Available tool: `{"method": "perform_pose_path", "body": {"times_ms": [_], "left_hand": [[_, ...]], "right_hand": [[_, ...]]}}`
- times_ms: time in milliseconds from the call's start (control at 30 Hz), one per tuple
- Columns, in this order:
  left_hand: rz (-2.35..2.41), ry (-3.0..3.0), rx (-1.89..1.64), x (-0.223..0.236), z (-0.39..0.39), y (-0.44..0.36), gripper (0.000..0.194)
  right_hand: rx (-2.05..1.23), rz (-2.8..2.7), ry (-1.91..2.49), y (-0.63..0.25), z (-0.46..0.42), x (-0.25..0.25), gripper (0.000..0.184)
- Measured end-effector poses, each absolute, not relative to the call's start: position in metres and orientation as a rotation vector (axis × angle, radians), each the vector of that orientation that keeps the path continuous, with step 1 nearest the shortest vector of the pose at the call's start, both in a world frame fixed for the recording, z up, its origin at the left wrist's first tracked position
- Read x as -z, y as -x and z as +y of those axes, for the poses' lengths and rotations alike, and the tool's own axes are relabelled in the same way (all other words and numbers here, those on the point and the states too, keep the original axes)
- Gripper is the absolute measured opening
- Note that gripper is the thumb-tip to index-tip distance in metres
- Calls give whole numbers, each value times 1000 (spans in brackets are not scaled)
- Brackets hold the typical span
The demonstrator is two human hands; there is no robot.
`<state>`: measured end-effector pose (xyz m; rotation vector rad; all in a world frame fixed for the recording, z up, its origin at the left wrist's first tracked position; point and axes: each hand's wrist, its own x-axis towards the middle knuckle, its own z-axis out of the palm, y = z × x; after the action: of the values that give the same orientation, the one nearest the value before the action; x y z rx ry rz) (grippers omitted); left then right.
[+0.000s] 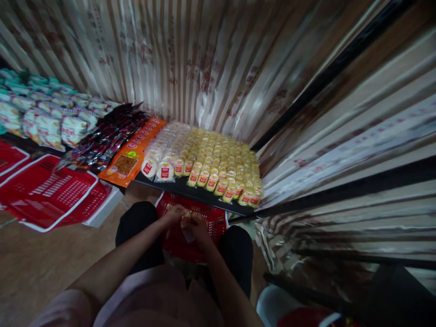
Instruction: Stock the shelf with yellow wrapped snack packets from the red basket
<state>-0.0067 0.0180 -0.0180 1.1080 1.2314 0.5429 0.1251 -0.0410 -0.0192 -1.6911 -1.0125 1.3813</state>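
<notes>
Pinching right hand (pixel 199 225): my fingers grip a packet (pixel 187 225).
Left hand (pixel 175 212): beside it; I can't tell its grip.
Basket (pixel 216 223): red, below both.

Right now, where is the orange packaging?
In the head view, the orange packaging lies left of centre, between dark shiny packets at left and white round packs at right.

The black shelf (pixel 195 192) bears an orange packet (pixel 134 147); to its right, white round packs (pixel 165 169), then yellow packs (pixel 221 159); to its left, dark shiny packets (pixel 114 129), then pale printed bags (pixel 49 125).
</notes>
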Motion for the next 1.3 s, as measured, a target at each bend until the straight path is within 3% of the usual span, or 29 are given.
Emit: {"method": "perform_pose_path", "body": {"times_ms": [433, 700, 900, 1100, 1300], "left_hand": [[1064, -1043, -639, -59, 17, 41, 31], [940, -624, -882, -80, 2, 47, 15], [891, -494, -1024, -73, -7, 41, 26], [1240, -1132, -938, -65, 2, 44, 19], [1439, -1840, -1051, -78, 23, 44, 36]], "right_hand": [[-1492, -960, 1531, -117, -27, -50, 44], [-1289, -961, 1563, -120, -14, -83, 48], [-1314, -966, 1459, -108, -12, -84, 44], [-1157, -1144, 1470, -107, 2, -86, 33], [-913, -1535, 1645, -111, 24, -108, 22]]}}
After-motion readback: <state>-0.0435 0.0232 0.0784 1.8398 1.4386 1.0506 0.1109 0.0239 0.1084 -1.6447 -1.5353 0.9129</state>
